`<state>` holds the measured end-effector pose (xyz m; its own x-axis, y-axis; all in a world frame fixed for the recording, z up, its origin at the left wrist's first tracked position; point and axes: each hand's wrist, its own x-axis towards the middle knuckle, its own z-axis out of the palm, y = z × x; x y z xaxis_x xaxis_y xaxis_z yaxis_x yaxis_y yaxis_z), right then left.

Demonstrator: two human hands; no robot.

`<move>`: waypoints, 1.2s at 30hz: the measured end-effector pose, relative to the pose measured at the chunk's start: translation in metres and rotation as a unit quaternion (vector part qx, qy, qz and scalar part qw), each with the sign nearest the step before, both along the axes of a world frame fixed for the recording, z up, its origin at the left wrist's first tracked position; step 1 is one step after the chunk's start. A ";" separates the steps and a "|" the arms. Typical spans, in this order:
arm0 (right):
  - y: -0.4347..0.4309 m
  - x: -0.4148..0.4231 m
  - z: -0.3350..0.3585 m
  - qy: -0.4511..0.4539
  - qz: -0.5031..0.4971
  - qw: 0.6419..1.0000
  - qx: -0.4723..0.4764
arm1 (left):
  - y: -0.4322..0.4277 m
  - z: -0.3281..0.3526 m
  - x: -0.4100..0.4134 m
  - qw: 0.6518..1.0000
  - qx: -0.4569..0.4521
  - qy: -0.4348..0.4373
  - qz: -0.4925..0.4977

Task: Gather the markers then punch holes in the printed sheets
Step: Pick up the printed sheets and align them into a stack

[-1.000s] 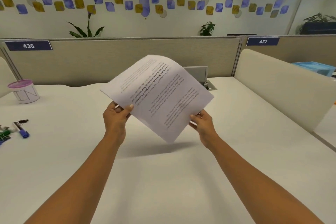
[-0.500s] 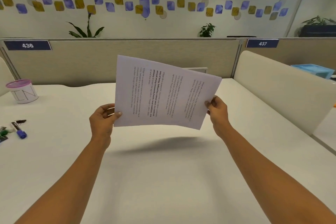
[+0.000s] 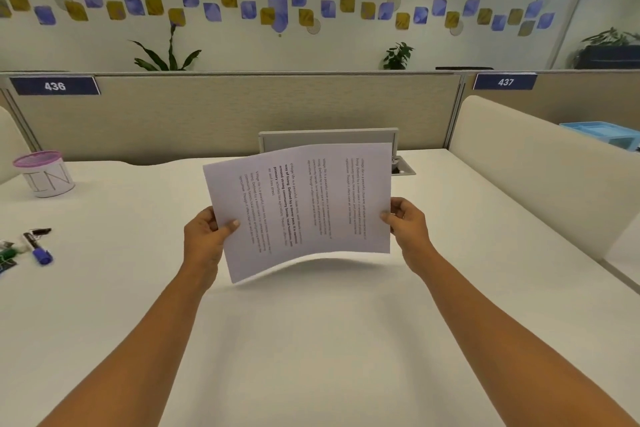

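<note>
Both hands held the printed sheets (image 3: 304, 208) up off the white desk (image 3: 311, 340), text running sideways: left hand (image 3: 204, 236) pinched the left edge, thumb on top, right hand (image 3: 407, 224) gripped the right edge, paper bowing in the middle. Markers (image 3: 38, 246) lay loose at the desk's far left, well apart from the sheets, near a white cup with a pink lid (image 3: 46, 172).

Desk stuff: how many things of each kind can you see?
Paper held in both hands: 1 stack
Cup with pink rim: 1
Markers, lying at the left edge: 2 clear, blue cap and green; more may be cut off
Blue tray at right: 1
Total: 5
</note>
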<state>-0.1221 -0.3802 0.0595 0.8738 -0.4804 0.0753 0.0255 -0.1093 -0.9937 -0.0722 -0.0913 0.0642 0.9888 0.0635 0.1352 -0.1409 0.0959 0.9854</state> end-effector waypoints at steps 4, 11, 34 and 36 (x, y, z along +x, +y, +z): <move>-0.005 0.002 0.001 -0.014 -0.013 1.000 0.024 | -0.001 0.004 0.000 1.000 0.005 -0.017 0.001; -0.011 0.000 -0.012 -0.001 -0.038 0.999 0.016 | -0.009 0.003 -0.005 1.000 0.024 0.006 -0.017; 0.016 -0.007 -0.019 0.242 0.188 0.949 0.078 | -0.049 -0.013 -0.017 0.976 -0.159 0.124 0.086; 0.022 -0.006 -0.021 0.239 0.184 0.946 0.118 | -0.055 -0.012 -0.021 0.969 -0.185 0.137 0.088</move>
